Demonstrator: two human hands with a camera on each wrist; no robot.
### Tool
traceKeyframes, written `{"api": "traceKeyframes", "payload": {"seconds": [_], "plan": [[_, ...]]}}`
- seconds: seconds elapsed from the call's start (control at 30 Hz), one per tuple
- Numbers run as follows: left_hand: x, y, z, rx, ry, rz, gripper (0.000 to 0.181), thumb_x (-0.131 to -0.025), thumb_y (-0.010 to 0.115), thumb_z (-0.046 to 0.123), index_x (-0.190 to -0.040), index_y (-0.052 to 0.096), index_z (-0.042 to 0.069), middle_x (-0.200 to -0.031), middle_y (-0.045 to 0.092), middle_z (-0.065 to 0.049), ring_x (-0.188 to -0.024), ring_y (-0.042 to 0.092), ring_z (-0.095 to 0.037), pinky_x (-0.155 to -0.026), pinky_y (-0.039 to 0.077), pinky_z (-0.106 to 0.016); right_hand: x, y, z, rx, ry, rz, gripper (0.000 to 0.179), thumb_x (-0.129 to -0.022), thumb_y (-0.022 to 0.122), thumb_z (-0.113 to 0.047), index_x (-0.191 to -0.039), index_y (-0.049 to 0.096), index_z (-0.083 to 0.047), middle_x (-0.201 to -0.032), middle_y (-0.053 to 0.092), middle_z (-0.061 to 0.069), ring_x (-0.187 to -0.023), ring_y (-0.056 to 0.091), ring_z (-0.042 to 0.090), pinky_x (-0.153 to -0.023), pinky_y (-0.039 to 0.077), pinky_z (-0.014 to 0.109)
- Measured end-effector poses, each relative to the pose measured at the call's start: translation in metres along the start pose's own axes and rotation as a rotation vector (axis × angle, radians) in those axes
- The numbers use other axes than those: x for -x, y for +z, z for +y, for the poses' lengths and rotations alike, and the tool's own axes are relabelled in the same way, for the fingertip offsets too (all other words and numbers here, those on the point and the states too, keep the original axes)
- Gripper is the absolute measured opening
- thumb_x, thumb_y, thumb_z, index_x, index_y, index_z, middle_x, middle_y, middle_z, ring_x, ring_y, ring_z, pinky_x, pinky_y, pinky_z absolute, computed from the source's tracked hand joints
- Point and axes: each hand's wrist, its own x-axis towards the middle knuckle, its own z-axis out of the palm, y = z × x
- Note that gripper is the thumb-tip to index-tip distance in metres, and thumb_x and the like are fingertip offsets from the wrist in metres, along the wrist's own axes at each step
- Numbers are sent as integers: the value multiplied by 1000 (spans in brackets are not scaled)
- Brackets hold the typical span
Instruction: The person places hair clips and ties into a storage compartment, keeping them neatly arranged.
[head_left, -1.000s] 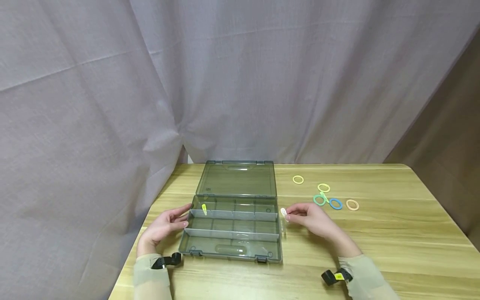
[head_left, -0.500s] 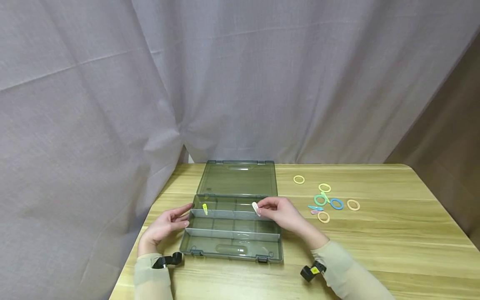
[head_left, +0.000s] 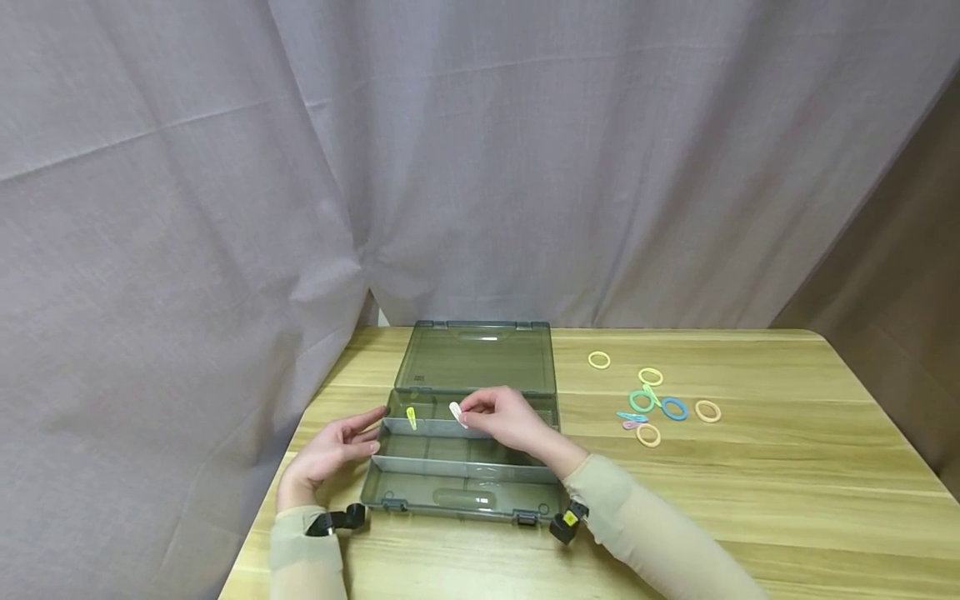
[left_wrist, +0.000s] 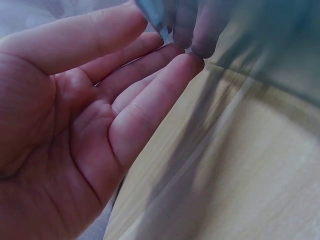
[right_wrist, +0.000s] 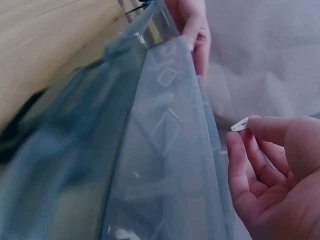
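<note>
White clip (head_left: 455, 411), pinched above divided box (head_left: 408, 483), yellow clip (head_left: 412, 418) inside

Table (head_left: 817, 467): pale, striped wood is spreading before me, its far right corner rounding off.
Left part: a box (head_left: 465, 511) is lying open, lid leaning back.
Toward the back: a yellow ring (head_left: 599, 367) is sitting apart.
Right cluster: a lime ring (head_left: 651, 369), green ring (head_left: 641, 412) and blue ring (head_left: 675, 417) are lying close, a green clip (head_left: 652, 395) slanting among them.
Nearer: a blue clip (head_left: 632, 416) and pink clip (head_left: 632, 425) are lying beside an orange ring (head_left: 648, 446).
Rightmost: a second orange ring (head_left: 708, 421) is lying near the blue.
</note>
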Motion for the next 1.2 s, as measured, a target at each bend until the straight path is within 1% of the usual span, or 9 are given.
{"api": "traceKeyframes", "payload": {"seconds": [0.07,0.27,0.37,0.5,0.63,0.83,0.93,1.07,1.2], "plan": [[0,0,0,4,-2,1,71,-101,69,3,-162,35,-8,-170,29,-24,-149,38,-49,-111,45,-19,-9,7,-3,12,10,-8,12,-98,78,-15,-105,81,-6,-92,77,-2,-80,68,8,-71,58,24],[0,0,1,17,1,-2,70,-101,67,-1,-162,34,-9,-170,28,-24,-149,37,-50,-110,45,-19,-35,27,-5,51,2,-2,14,-99,76,-15,-107,81,-4,-90,78,-1,-76,68,5,-67,56,22],[0,0,2,25,2,-4,69,-101,67,-2,-162,33,-9,-170,28,-24,-150,36,-50,-110,45,-19,-43,34,-5,55,27,14,13,-98,77,-13,-106,81,-4,-90,79,-1,-75,68,4,-68,56,21],[0,0,2,36,1,-4,69,-101,66,-2,-162,33,-10,-169,28,-24,-150,36,-50,-110,45,-19,-52,42,-5,94,48,32,13,-96,78,-14,-105,82,-5,-90,80,-1,-76,67,2,-71,56,20],[0,-1,2,40,7,-5,69,-101,66,-2,-161,33,-11,-169,28,-25,-149,36,-51,-110,45,-19,-57,46,-6,150,66,37,14,-93,80,-16,-102,84,-7,-91,80,-2,-78,66,3,-74,55,23],[0,-1,0,15,20,-9,71,-101,69,2,-160,33,-12,-168,28,-27,-148,36,-52,-111,46,-21,-63,52,-5,233,134,15,11,-93,82,-20,-99,86,-11,-94,81,-3,-85,68,8,-80,56,27],[0,-1,0,10,15,-11,70,-101,68,0,-161,32,-12,-168,28,-27,-148,36,-51,-111,46,-21,-64,54,-4,266,164,15,11,-92,83,-21,-97,86,-12,-95,81,-2,-90,69,11,-84,57,28],[-1,-1,0,27,-1,-10,69,-101,66,-3,-161,32,-11,-169,28,-25,-149,36,-50,-111,45,-20,-63,53,-4,268,209,17,11,-91,83,-20,-96,87,-11,-98,81,0,-92,69,14,-88,57,30],[-1,0,1,33,-4,-12,70,-101,67,-1,-162,32,-10,-170,28,-24,-150,36,-49,-111,45,-20,-63,53,-6,257,250,12,11,-91,84,-21,-95,87,-11,-102,81,1,-94,69,16,-92,58,32]]}}
